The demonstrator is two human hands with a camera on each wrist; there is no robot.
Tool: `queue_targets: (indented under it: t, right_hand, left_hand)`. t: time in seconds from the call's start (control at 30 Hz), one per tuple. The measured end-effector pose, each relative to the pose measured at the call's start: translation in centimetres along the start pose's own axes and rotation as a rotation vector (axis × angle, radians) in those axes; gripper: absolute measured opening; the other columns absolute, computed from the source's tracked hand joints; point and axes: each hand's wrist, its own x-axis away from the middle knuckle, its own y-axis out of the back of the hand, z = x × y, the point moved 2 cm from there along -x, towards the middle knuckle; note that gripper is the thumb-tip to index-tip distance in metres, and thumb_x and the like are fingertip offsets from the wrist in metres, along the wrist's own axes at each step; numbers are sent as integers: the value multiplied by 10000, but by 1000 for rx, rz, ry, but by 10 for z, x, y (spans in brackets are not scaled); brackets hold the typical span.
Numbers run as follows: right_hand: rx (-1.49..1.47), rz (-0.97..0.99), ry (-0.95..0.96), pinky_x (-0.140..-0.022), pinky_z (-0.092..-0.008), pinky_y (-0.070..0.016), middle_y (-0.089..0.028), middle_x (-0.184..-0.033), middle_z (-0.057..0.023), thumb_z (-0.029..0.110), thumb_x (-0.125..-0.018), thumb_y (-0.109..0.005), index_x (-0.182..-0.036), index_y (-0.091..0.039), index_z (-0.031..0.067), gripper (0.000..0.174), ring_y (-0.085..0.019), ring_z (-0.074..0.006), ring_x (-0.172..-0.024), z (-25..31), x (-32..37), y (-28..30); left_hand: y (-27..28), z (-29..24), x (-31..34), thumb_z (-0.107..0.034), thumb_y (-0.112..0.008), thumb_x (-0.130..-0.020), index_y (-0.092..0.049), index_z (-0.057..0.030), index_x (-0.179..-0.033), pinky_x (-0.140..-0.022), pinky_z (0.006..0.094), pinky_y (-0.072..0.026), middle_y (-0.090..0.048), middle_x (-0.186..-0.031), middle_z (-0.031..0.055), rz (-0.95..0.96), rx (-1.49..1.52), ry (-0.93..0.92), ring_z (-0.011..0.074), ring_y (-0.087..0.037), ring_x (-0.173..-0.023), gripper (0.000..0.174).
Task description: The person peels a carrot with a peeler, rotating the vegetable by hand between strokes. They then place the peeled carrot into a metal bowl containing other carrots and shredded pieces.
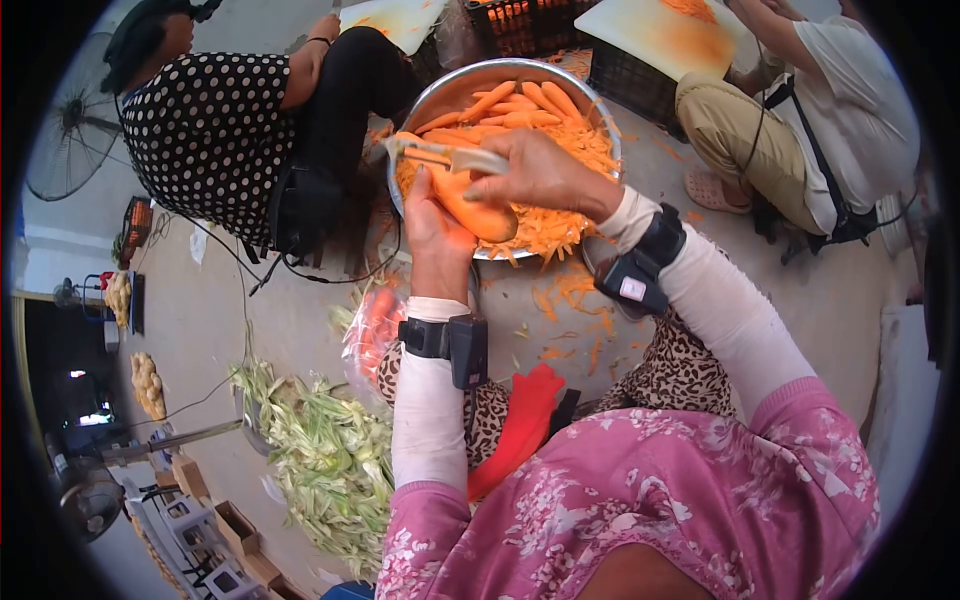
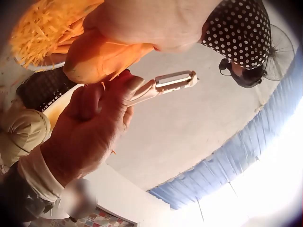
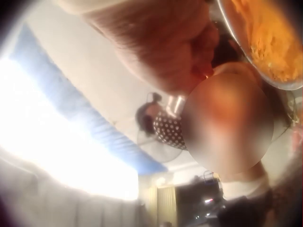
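Note:
My left hand [image 1: 440, 240] grips a thick orange carrot [image 1: 480, 215], tilted over the near side of a wide metal basin [image 1: 436, 95]. In my right hand [image 1: 550, 170] is a pale-handled peeler [image 1: 460, 158], its fingers curled round the handle. The peeler's head overlaps the carrot's far end in the head view. From the left wrist, the peeler's metal blade [image 2: 175, 81] shows beyond the carrot's tapered end. Whole carrots [image 1: 500, 105] and heaped orange peelings [image 1: 560, 225] fill the basin. A blurred disc hides much of the work in the right wrist view.
Seated people flank the basin: one in a polka-dot top [image 1: 210, 130], one in khaki trousers [image 1: 740, 130]. White boards [image 1: 640, 35] rest on dark crates beyond. A bag of carrots [image 1: 375, 330] and a heap of green husks [image 1: 330, 460] lie at left. Peelings litter the floor.

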Motion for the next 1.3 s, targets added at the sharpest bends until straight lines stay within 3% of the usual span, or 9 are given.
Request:
queue_targets:
  t: [0.13, 0.2, 0.4, 0.5, 0.73, 0.8, 0.9, 1.23, 1.3]
  right_hand:
    - [250, -38, -40, -591, -343, -460, -615, -709, -159, 202, -710, -721, -863, -624, -10, 279, -611, -240, -639, -4, 7, -9]
    - [282, -26, -22, -590, -363, -460, -610, -726, -199, 181, -707, -695, -865, -623, -17, 263, -616, -292, -649, -5, 6, -8]
    - [183, 26, -89, -593, -344, -456, -603, -702, -149, 138, -728, -619, -891, -622, -25, 230, -593, -205, -632, -9, 1, -2]
    - [53, -27, -59, -605, -266, -432, -590, -803, -21, 144, -766, -611, -1021, -616, -10, 298, -527, -102, -690, -5, -3, 10]
    - [-221, -85, -175, -561, -257, -425, -564, -693, -11, 166, -750, -669, -877, -628, -27, 235, -525, -81, -640, -12, -5, 18]
    - [-115, -68, -132, -597, -301, -455, -600, -696, -68, 157, -732, -682, -867, -635, -31, 236, -582, -153, -650, -14, -2, 6]
    - [304, -106, -21, -684, -408, -477, -606, -768, -257, 155, -705, -673, -843, -633, -47, 248, -616, -382, -741, 0, 2, -8]
    - [346, 24, -110, -642, -425, -469, -593, -748, -271, 147, -694, -591, -810, -619, -64, 242, -615, -382, -708, -1, -6, -5]
    - [116, 8, -50, -559, -362, -446, -596, -669, -173, 151, -721, -584, -856, -619, -57, 250, -598, -269, -607, 1, -11, 2]
  left_hand:
    - [3, 3, -6, -330, -332, -974, -465, -46, -1241, -993, 475, -389, -528, -1232, 149, -10, -13, 31, 313, -517, -1128, 411]
    - [3, 4, -6, -339, -322, -980, -445, -40, -1257, -985, 455, -405, -520, -1241, 146, -36, -37, 13, 302, -520, -1127, 426]
    - [-4, 4, 0, -482, -287, -969, -437, -47, -1277, -1002, 454, -387, -505, -1260, 148, -5, 22, 4, 305, -498, -1151, 555]
    - [-1, 5, -2, -535, -274, -954, -441, -54, -1278, -1021, 473, -359, -499, -1269, 158, 8, 31, -3, 321, -480, -1174, 603]
    - [-4, 7, 1, -513, -310, -957, -458, -37, -1243, -998, 471, -381, -525, -1229, 149, -22, 57, -27, 312, -499, -1143, 574]
    - [-3, 7, -4, -451, -326, -965, -465, -26, -1223, -991, 457, -391, -537, -1202, 146, 6, 55, -38, 301, -511, -1121, 517]
    - [0, 8, -2, -333, -349, -966, -460, -12, -1209, -980, 416, -405, -528, -1195, 146, -40, 26, -27, 275, -514, -1113, 417]
    - [0, 11, 1, -186, -384, -913, -486, 8, -1155, -975, 419, -412, -558, -1150, 145, -109, 52, 30, 270, -538, -1078, 327]
    - [-5, 8, 4, -188, -385, -914, -486, 8, -1160, -977, 418, -411, -560, -1151, 145, -77, 58, 28, 271, -538, -1083, 331]
